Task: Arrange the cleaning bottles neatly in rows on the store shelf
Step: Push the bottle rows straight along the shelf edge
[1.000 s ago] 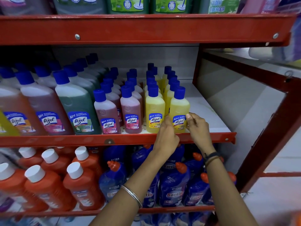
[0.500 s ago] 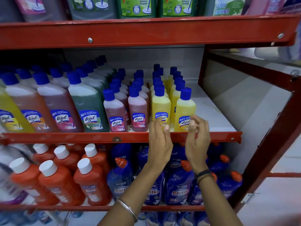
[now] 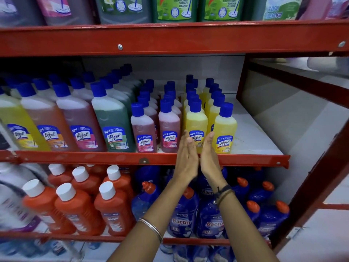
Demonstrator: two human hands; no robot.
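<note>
- My left hand [image 3: 186, 159] and right hand [image 3: 208, 157] are flat, fingers spread, holding nothing, either side of the front yellow bottle [image 3: 196, 127] at the shelf [image 3: 94, 157] edge.
- A hard squeeze could tip it into the row behind.

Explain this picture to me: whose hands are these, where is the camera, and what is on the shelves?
There is no robot here. A person wears a wide-angle camera on the head, so you look forward and down at that person's own arms. The left hand and right hand are raised flat, palms facing each other, on either side of the front yellow bottle of one row. Neither hand is closed on anything.

The middle shelf holds rows of blue-capped Lizol cleaner: big bottles on the left, then small pink bottles, then two yellow rows, ending with another yellow bottle. Right of that the shelf is bare. Below stand orange bottles with white caps and blue Bactin bottles. Large floor cleaner bottles fill the top shelf.
</note>
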